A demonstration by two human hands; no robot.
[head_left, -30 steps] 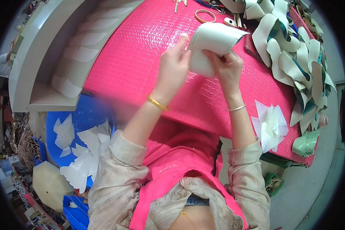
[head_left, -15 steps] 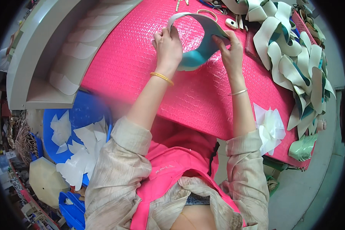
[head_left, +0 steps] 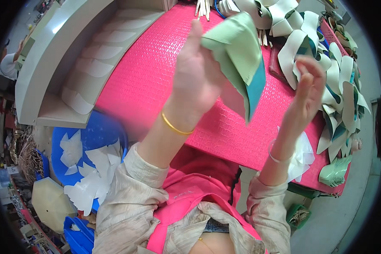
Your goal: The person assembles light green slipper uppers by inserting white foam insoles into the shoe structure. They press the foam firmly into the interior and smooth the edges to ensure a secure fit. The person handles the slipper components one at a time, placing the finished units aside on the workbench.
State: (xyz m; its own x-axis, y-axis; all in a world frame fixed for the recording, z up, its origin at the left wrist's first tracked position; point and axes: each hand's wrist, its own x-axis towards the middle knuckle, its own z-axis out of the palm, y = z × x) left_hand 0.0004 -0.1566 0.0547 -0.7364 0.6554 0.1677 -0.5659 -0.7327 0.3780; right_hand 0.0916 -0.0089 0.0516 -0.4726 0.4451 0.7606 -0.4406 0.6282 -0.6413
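My left hand (head_left: 197, 76) is closed on the edge of a shoe upper (head_left: 237, 48), a flexible piece with a pale green face and a teal face. It hangs folded above the pink table (head_left: 148, 67), and my fingers are partly hidden behind it and blurred. Away from that piece, my right hand (head_left: 307, 84) is raised with curled fingers apart from the thumb, and nothing shows in it. Just behind the right hand lies a heap of similar white and teal shoe uppers (head_left: 302, 40).
A grey curved-wall machine (head_left: 40, 80) with white pieces on its ledge stands at the left. Below it, a blue tub (head_left: 89, 120) holds white paper scraps (head_left: 91, 182). More white sheets (head_left: 302, 154) and a stack of green pieces (head_left: 334, 171) lie at the table's right front edge.
The looped shoe upper held between both hands is now folded in my left hand, nearer and turned green side out. My right hand has let go and moved right, towards the heap.
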